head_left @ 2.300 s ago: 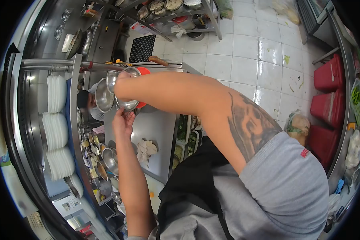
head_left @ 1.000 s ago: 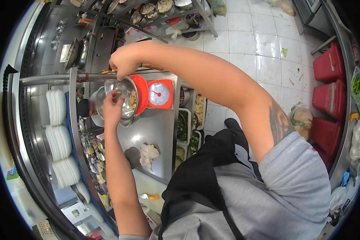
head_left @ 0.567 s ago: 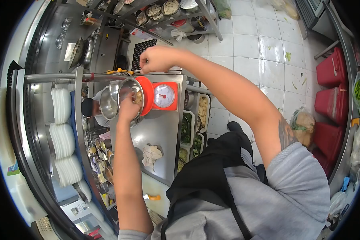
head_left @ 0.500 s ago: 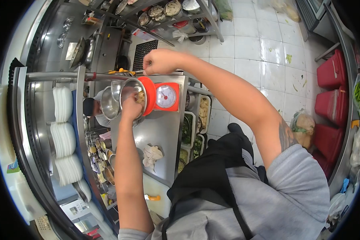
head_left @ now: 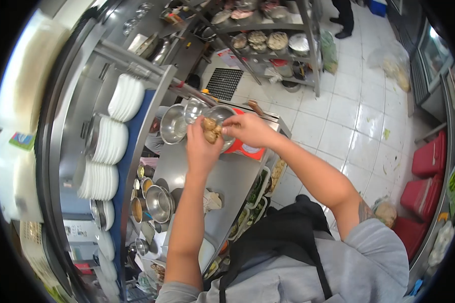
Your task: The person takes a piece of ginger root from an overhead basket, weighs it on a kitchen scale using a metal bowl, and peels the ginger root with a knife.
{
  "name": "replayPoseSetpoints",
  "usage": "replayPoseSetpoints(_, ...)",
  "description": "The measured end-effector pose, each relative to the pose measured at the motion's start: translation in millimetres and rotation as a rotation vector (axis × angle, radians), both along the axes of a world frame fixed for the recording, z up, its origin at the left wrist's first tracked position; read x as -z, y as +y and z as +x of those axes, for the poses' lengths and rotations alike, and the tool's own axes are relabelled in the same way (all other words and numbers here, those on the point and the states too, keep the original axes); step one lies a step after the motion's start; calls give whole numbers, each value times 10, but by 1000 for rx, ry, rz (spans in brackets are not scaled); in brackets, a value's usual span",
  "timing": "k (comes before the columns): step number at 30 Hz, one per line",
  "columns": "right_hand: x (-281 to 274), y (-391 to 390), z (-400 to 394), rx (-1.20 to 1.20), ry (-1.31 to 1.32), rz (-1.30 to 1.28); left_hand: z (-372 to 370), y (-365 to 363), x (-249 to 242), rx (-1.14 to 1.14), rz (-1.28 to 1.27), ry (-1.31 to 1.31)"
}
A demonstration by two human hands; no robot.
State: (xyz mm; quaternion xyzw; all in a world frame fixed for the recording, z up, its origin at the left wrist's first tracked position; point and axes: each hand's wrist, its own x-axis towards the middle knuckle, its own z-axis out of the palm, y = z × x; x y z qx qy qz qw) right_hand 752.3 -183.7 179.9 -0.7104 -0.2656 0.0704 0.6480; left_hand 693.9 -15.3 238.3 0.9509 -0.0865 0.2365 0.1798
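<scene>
Lies in the left hand (head_left: 202, 151) as a clump of brown food pieces (head_left: 212, 132), in front of the open mouth of a metal bowl (head_left: 221, 112); cannot tell whether over the rim or inside it. Cradles the clump from the left and below with the left grip, fingers bent around it. Meets the clump's right edge with the right hand (head_left: 247, 129), thumb and forefinger close together; cannot tell whether pinching a piece or merely touching. Sits between both grips, nearer the left palm. Looks slightly longer from far to near than across, though too lumpy for a sure long axis.

Crowds the far side with two more bowls, a small bowl (head_left: 194, 108) and a wider bowl (head_left: 173, 124) to the left. Shows a red scale (head_left: 255, 155) partly hidden under the right forearm, on the bench (head_left: 227, 177). Blocks the left side with a shelf of stacked white plates (head_left: 127, 96), and the space beyond the bowls with a metal rail (head_left: 189, 90). Nearer the body, bears a crumpled cloth (head_left: 212, 201) on the bench, just right of the left forearm.
</scene>
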Motion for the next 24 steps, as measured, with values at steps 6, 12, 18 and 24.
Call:
replayPoseSetpoints(6, -286, 349, -312, -212, 21, -92, -566, 285, 5, 15, -880, 351)
replayPoseSetpoints(12, 44, 688, -851, -409, -104, -337, -1290, 439, 695, -354, -1249, 446)
replayPoseSetpoints(18, 288, 988, -1353, -759, -107, -425, -2095, 714, 1096, -308, -1092, 323)
replayPoseSetpoints(24, 574, 1374, -1878, -942, 44, -57, -2759, 889, 1238, -214, -1746, 293)
